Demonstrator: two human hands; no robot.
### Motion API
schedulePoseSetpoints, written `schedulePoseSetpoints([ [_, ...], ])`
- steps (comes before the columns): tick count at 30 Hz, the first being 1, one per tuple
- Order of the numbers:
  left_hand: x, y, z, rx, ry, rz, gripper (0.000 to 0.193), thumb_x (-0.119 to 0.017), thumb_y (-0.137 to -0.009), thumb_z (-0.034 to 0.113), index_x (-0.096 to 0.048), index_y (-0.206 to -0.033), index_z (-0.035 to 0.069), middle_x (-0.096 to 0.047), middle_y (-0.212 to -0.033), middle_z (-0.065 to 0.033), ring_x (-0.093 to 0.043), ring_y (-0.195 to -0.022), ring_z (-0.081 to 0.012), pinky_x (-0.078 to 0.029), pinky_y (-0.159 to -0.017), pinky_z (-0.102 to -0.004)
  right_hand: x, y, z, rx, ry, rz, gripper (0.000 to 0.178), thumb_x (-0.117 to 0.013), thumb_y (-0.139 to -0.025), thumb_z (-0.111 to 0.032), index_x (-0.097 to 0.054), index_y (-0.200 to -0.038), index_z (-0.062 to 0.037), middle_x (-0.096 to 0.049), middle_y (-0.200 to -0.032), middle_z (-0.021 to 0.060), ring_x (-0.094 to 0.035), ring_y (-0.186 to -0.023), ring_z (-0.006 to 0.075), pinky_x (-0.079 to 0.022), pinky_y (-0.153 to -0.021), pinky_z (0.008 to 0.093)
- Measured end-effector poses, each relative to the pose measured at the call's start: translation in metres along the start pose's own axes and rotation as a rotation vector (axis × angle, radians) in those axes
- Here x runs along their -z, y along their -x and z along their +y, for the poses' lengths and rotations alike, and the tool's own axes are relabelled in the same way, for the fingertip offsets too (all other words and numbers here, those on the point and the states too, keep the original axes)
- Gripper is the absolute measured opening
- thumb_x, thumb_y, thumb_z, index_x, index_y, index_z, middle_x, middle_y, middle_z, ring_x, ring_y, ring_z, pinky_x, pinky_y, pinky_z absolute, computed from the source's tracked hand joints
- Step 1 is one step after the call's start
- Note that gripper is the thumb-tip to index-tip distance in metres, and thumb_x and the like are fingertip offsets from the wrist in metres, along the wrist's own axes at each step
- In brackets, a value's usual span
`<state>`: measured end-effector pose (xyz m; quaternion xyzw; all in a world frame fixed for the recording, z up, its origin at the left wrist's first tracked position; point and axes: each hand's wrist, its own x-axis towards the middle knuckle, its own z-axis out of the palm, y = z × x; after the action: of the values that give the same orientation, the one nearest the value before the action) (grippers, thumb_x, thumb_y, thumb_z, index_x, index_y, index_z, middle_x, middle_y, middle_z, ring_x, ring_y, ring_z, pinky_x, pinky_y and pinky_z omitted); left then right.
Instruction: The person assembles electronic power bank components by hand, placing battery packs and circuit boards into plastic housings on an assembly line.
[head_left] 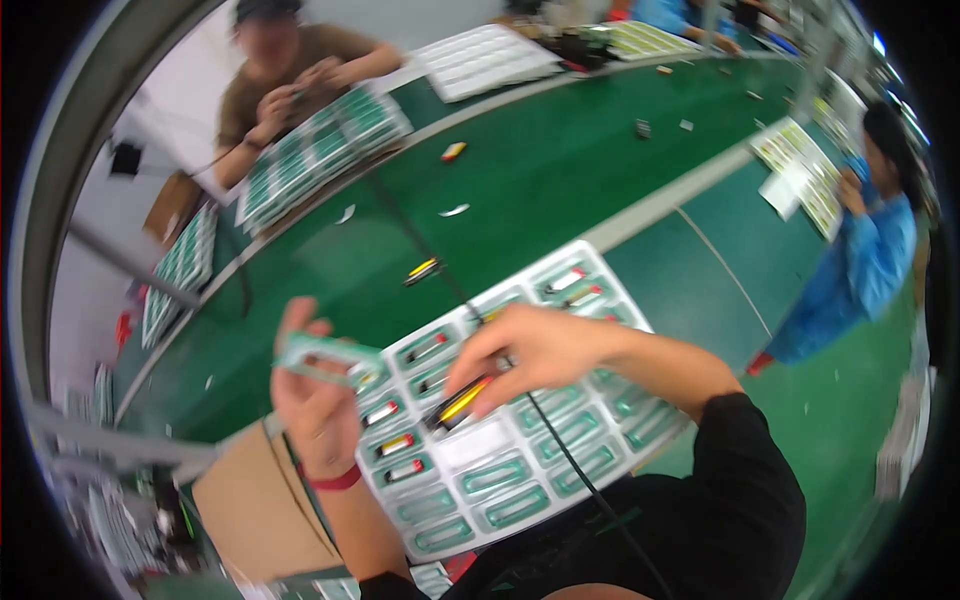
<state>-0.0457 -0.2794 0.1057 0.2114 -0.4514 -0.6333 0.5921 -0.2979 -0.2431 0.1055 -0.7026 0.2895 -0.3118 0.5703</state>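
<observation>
My left hand (318, 415), a red band at its wrist, is raised over the left edge of a white tray (468, 517). Its fingers hold a thin, pale green, see-through plastic piece (325, 352), blurred by motion. Above the middle of the tray, my right hand (545, 345) pinches a small black-and-yellow stick-shaped piece (462, 402). The tray has rows of oblong green slots. Small pieces with red, white or yellow parts lie in several slots, such as a red-and-white piece (404, 470); the slots nearest me are bare. A white patch (475, 446) lies just below the right hand's piece.
Beyond the tray runs a green conveyor belt (570, 130) with scattered pieces, among them a yellow-and-black one (422, 271). A dark cord (570, 440) crosses over the tray. Cardboard (255, 500) stands at the left. Co-workers sit across the belt and at the right, beside other trays (320, 160).
</observation>
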Motion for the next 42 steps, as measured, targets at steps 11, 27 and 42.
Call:
schedulePoseSetpoints([
  [11,-0.004,-0.008,-0.042,-0.039,-0.408,-0.166,0.039,-0.067,-0.071,-0.018,-0.050,-0.102,-0.001,-0.059,-0.116,-0.0238,-0.057,-0.115,-0.0292,-0.052,-0.094,-0.0370,0.007,-0.014,0.007,0.101,0.143,0.522,0.024,-0.075,-0.076,-0.002,-0.069,-0.099,0.0005,-0.061,-0.084,0.0036,-0.052,-0.068,0.0076,-0.042,-0.058,0.0221],
  [27,-0.014,0.008,-0.065,-0.027,-0.442,-0.178,0.039,-0.066,-0.073,-0.016,-0.049,-0.104,-0.001,-0.059,-0.118,-0.0206,-0.057,-0.115,-0.0247,-0.049,-0.097,-0.0319,-0.019,-0.014,0.016,0.038,0.313,0.599,0.018,-0.074,-0.078,-0.008,-0.070,-0.093,0.0006,-0.063,-0.078,0.0058,-0.055,-0.061,0.0094,-0.045,-0.057,0.0228],
  [42,-0.015,0.005,-0.067,-0.169,-0.558,-0.245,0.041,-0.070,-0.071,-0.016,-0.051,-0.104,-0.001,-0.060,-0.115,-0.0188,-0.057,-0.116,-0.0277,-0.049,-0.098,-0.0340,-0.015,-0.013,0.016,0.046,0.316,0.640,0.017,-0.074,-0.079,-0.011,-0.068,-0.090,0.0001,-0.064,-0.071,0.0044,-0.053,-0.061,0.0066,-0.043,-0.054,0.0213],
])
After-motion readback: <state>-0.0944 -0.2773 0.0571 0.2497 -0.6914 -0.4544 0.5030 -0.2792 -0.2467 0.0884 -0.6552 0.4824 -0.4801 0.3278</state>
